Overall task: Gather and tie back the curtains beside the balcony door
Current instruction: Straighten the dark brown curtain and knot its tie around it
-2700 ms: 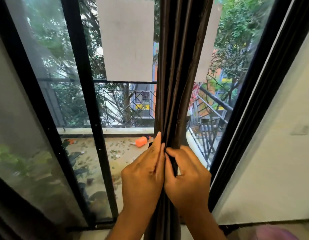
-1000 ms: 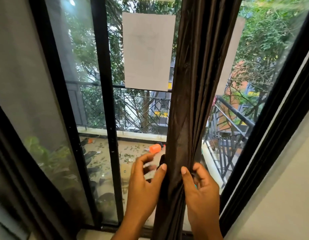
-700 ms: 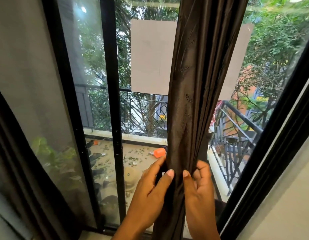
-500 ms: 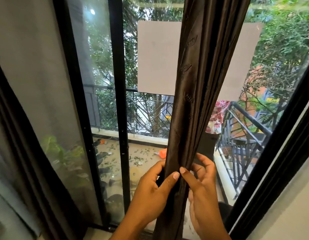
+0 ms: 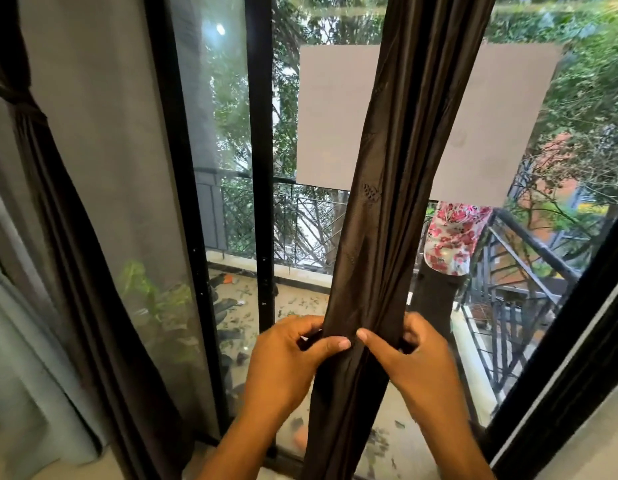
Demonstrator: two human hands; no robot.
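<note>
Fingers (image 5: 330, 344) of both hands closed round the gathered dark brown curtain (image 5: 387, 202), thumbs across the front, tips nearly meeting at centre of the bunch. Left hand (image 5: 283, 362) wraps the bunch from the left side, other digits curled behind the cloth. Right hand (image 5: 415, 362) wraps from the right, index + middle bent round the back edge. Grip looks firm on both; cloth pinched narrow at that level, folds fanning out a bit above and below.

Curtain hangs as one tight column from top of frame to bottom, leaning slightly, in front of the glass balcony door (image 5: 231, 168). Black door frame (image 5: 259, 168) upright just left of the bunch.

Second dark curtain (image 5: 58, 237) at far left, already cinched w/ a tie (image 5: 15, 97) near its upper part, lower length hanging loose.

Through glass: balcony railing (image 5: 293, 216), leaf litter on balcony floor (image 5: 300, 299), trees beyond. Floral cloth (image 5: 453, 237) draped over the railing right of the bunch.
</note>
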